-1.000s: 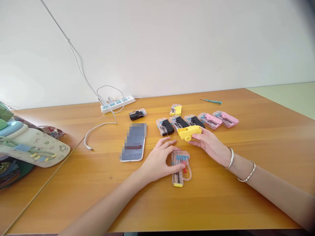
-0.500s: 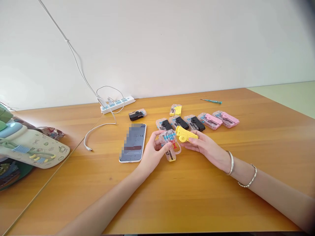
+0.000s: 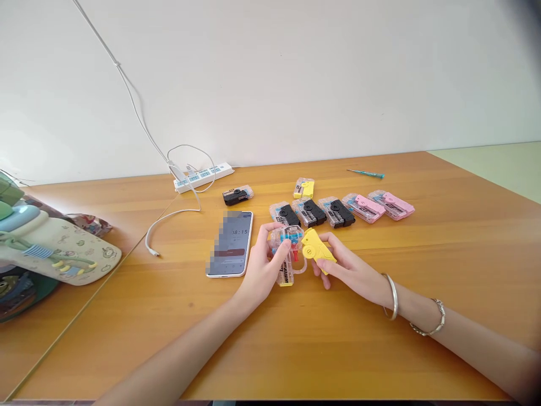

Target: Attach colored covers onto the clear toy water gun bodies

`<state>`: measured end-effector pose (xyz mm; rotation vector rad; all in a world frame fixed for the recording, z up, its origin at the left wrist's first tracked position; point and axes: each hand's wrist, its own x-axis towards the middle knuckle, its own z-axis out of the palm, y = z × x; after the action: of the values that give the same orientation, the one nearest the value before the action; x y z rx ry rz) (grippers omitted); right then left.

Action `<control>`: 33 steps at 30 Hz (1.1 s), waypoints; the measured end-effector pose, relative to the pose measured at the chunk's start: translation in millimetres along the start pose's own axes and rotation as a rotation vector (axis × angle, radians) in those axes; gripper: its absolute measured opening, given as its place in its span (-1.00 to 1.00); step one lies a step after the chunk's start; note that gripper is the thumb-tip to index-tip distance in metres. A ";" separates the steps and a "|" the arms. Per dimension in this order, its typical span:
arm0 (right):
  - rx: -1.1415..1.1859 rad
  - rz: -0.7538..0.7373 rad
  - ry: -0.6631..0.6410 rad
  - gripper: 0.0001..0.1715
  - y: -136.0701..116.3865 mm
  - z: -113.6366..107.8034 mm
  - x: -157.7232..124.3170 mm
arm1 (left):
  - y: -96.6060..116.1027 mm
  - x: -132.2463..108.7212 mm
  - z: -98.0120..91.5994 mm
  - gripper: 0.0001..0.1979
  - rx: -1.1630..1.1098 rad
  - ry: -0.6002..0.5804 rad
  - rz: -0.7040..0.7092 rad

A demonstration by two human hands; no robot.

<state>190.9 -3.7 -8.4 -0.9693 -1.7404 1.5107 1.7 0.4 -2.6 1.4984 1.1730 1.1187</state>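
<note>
on the wooden table (image 3: pixel 380 349), two bare hands work close together just below a row of small toys. the left hand (image 3: pixel 262 268) reaches in from the lower left, and its fingers (image 3: pixel 276 239) curl around a clear plastic toy water gun (image 3: pixel 286 254), gripping it. that gun has blue and red parts inside, and its yellow end pokes out below the hand. the right hand (image 3: pixel 349 270) reaches in from the right with the wrist low, and its fingers pinch a yellow toy gun (image 3: pixel 316 249). the two guns are right beside each other, but i cannot tell if they touch. a smooth silver bangle (image 3: pixel 391 296) and a thin chain bracelet (image 3: pixel 429 322) sit on the right arm.

past the hands lie three black toys in clear packs (image 3: pixel 309 212), then two pink ones (image 3: pixel 378 206). a small yellow one (image 3: pixel 304 188) sits behind them. a phone (image 3: pixel 230 243) lies just left of the left hand, and a white power strip (image 3: pixel 203 177) sits by the wall.
</note>
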 end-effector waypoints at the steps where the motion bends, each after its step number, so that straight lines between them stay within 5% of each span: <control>1: 0.003 0.002 -0.019 -0.67 0.1 2.0 -1.3 | 0.4 -0.5 0.4 -0.75 0.002 -0.004 -0.001; 17: 0.074 0.069 -0.159 -0.62 -4.5 0.1 -4.9 | 6.5 -5.6 -3.2 -0.75 -0.012 -0.241 0.007; 24: 0.044 0.069 -0.287 -0.65 -7.2 -6.2 -5.8 | 4.9 -7.9 -2.7 -0.76 0.154 -0.344 0.024; 33: 0.035 0.071 -0.226 -0.59 -7.6 -2.8 -2.3 | 5.9 -8.6 3.5 -0.76 0.039 -0.215 -0.033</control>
<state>193.6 -4.8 -0.4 -0.8791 -1.8441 1.7473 4.9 -9.3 1.5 1.5805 1.0723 0.8921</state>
